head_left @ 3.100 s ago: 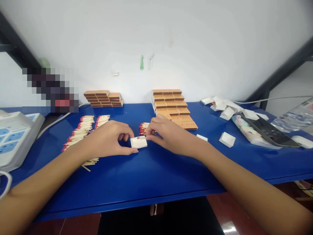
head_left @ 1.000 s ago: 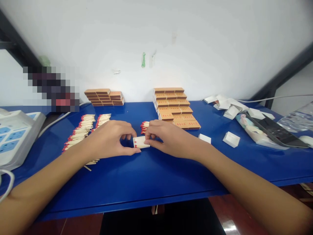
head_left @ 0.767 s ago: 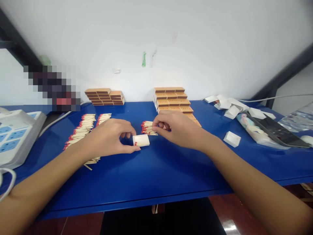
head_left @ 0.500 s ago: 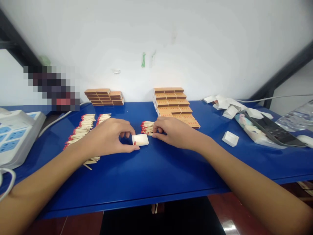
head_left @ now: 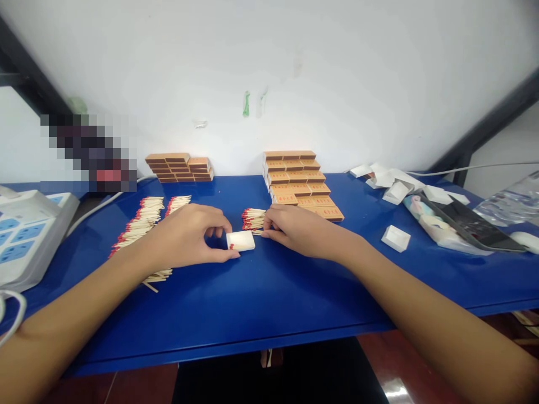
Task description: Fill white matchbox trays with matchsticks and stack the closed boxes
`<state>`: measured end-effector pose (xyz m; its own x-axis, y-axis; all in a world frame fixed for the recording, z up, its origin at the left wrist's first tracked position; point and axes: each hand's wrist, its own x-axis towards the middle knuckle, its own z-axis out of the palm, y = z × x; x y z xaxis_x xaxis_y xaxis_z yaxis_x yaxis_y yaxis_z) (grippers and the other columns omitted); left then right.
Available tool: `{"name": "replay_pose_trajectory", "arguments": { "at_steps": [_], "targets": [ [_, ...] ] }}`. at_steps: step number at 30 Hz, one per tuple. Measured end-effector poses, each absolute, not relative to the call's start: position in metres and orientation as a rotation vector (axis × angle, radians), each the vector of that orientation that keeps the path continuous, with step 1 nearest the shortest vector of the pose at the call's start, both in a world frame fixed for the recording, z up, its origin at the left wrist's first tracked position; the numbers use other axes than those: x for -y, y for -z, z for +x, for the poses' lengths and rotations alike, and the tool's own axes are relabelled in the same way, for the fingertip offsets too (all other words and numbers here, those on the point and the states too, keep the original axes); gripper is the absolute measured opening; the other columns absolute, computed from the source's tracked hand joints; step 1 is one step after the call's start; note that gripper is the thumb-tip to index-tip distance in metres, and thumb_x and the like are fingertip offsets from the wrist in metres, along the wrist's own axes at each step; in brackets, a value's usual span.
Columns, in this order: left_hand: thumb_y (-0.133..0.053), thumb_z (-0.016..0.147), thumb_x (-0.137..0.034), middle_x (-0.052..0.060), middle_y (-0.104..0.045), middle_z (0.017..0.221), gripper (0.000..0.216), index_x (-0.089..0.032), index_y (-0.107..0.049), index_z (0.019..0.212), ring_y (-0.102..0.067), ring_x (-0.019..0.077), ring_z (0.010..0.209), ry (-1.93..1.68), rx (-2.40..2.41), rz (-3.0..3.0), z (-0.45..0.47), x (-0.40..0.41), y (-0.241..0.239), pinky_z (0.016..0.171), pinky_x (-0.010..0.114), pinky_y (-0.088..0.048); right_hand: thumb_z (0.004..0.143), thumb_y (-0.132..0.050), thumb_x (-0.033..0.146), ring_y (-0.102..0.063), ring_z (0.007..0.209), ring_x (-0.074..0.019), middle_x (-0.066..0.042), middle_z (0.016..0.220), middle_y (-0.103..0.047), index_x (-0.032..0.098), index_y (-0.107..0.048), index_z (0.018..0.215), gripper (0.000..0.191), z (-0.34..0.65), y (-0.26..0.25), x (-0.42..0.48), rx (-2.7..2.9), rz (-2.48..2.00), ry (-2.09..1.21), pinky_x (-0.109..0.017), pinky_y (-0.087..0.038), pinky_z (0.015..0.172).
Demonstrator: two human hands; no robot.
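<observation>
A small white matchbox tray [head_left: 244,239] lies on the blue table, with a few red-tipped matches inside near its front side. My left hand [head_left: 193,235] grips the tray's left end between thumb and fingers. Just beyond the tray is a small heap of matches [head_left: 252,216], red heads pointing left. My right hand [head_left: 295,227] is at the heap's right side, thumb and forefinger pinched on a match [head_left: 256,232] at its near edge. Longer rows of matches [head_left: 141,224] lie to the left, partly hidden by my left hand and forearm.
Matchboxes are stacked against the wall at left [head_left: 179,167] and, in steps, at right [head_left: 298,179]. Loose white trays [head_left: 396,238] lie at right, near a dark phone-like object [head_left: 475,219]. A white power strip [head_left: 29,235] stands at the left edge.
Almost nothing has moved. The match at my right fingertips now shows more clearly at the heap's near edge; my left hand stays on the tray.
</observation>
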<state>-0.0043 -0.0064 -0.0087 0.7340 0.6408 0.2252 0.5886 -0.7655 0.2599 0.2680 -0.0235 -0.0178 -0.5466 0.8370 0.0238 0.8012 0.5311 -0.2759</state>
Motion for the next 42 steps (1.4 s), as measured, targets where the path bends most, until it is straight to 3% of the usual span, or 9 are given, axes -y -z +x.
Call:
{"name": "replay_pose_trajectory", "arguments": {
  "at_steps": [21, 30, 35, 42],
  "targets": [
    [-0.079, 0.086, -0.058, -0.001, -0.07, 0.08, 0.035, -0.023, -0.078, 0.09, -0.063, 0.0149, 0.072, -0.466, -0.974, 2.789, -0.005, 0.005, 0.009, 0.067, 0.029, -0.044, 0.11, -0.052, 0.025, -0.066, 0.098, -0.0232, -0.014, 0.115, -0.069, 0.014, -0.066, 0.106, 0.019, 0.259, 0.011, 0.03, 2.716, -1.543, -0.231, -0.034, -0.047, 0.083],
    [-0.079, 0.085, -0.057, 0.0, -0.071, 0.08, 0.034, -0.023, -0.078, 0.089, -0.064, 0.0156, 0.073, -0.449, -0.996, 2.8, -0.006, 0.006, 0.007, 0.066, 0.029, -0.044, 0.11, -0.051, 0.026, -0.063, 0.093, -0.0217, -0.01, 0.109, -0.068, 0.017, -0.062, 0.102, 0.017, 0.272, 0.015, 0.024, 2.561, -1.432, -0.225, -0.031, -0.043, 0.079],
    [-0.082, 0.083, -0.055, -0.001, -0.071, 0.077, 0.033, -0.023, -0.078, 0.089, -0.064, 0.0147, 0.07, -0.513, -0.95, 2.755, 0.0, 0.01, 0.007, 0.066, 0.028, -0.045, 0.11, -0.051, 0.028, -0.061, 0.09, -0.0206, -0.008, 0.105, -0.066, 0.018, -0.061, 0.097, 0.019, 0.266, 0.005, 0.034, 2.526, -1.351, -0.389, -0.032, -0.043, 0.078],
    [-0.083, 0.084, -0.051, -0.002, -0.07, 0.076, 0.03, -0.021, -0.078, 0.089, -0.064, 0.0139, 0.069, -0.533, -0.927, 2.768, 0.002, 0.012, 0.009, 0.065, 0.028, -0.045, 0.11, -0.053, 0.025, -0.061, 0.091, -0.0192, -0.008, 0.109, -0.065, 0.018, -0.062, 0.1, 0.015, 0.253, 0.009, 0.039, 2.601, -1.259, -0.352, -0.031, -0.043, 0.078]
  ]
}}
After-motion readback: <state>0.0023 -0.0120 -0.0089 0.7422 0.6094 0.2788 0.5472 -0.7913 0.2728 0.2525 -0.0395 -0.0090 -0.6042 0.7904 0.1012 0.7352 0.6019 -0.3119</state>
